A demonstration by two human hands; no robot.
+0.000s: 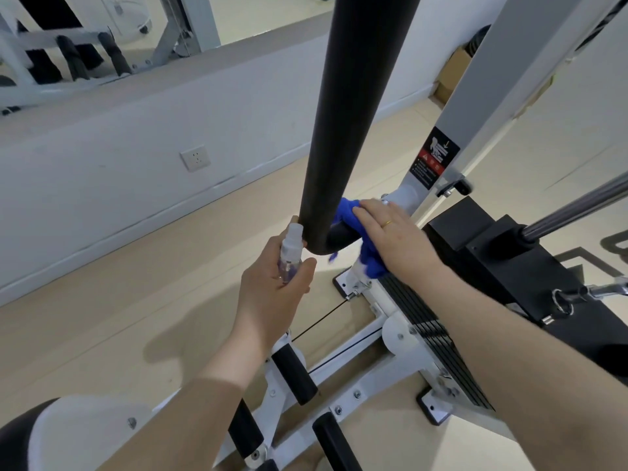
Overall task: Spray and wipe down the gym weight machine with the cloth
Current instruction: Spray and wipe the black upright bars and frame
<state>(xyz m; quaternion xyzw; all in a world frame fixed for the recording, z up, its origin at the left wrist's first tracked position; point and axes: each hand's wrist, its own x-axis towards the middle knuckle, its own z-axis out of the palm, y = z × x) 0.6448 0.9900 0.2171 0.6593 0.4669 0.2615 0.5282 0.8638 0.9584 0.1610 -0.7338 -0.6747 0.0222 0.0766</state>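
Machine frame (489, 83): white uprights and base rails on the tan floor, cut off at the top and right edges.
Padded bar (356, 107): thick black foam roller running out of the top edge; its lower end sits between the two hands.
Weight stack (438, 338): black plates, partly hidden behind the right forearm.
Right hand (397, 239): flat, palm pressing the blue cloth (368, 256) against the bar's end; most of the cloth is hidden beneath it.
Left hand (272, 283): clamped around the spray bottle (290, 254), nozzle just beside the bar.
Bottle contents: clear body; liquid level hard to make out.
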